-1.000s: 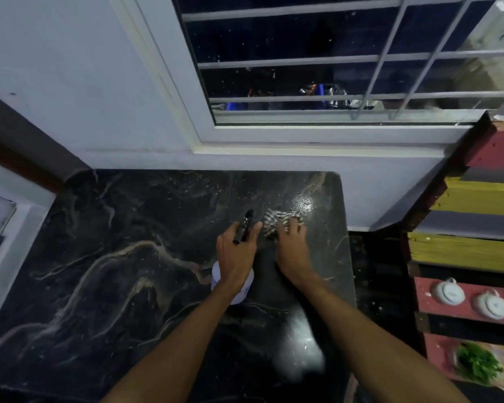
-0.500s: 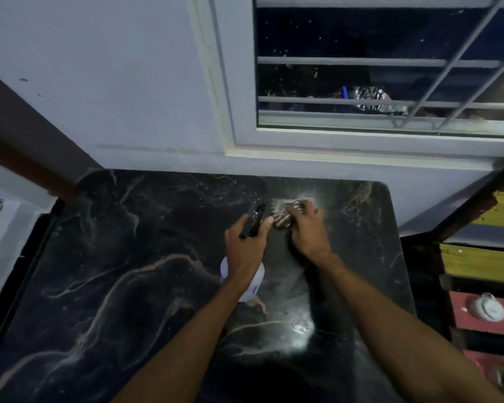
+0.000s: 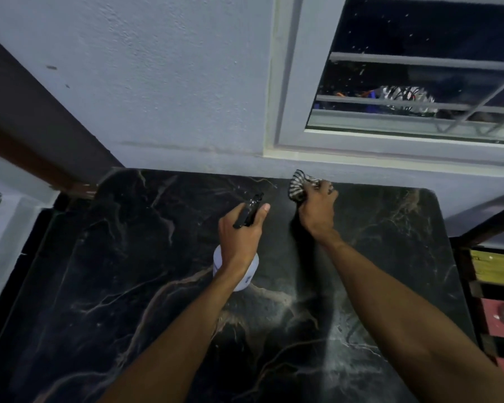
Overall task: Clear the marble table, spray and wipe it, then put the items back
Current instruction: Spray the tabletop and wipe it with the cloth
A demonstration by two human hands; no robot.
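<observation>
left hand (image 3: pixel 240 237) grips spray bottle (image 3: pixel 246 276) | right hand (image 3: pixel 316 212) apparently clutches striped cloth (image 3: pixel 298 186)

I get one view only: a wide-angle camera worn on the person's head. It looks forward and steeply down onto the dark counter (image 3: pixel 114 286), close in, with the arms (image 3: pixel 172 338) reaching up from my frame's bottom edge. It faces the wall (image 3: pixel 157 82), the window (image 3: pixel 405 77) at upper right.

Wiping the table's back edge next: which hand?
Right, I'd say. The right hand grips the cloth at the table's back edge, by the wall. The left hand is occupied holding the spray bottle.
</observation>
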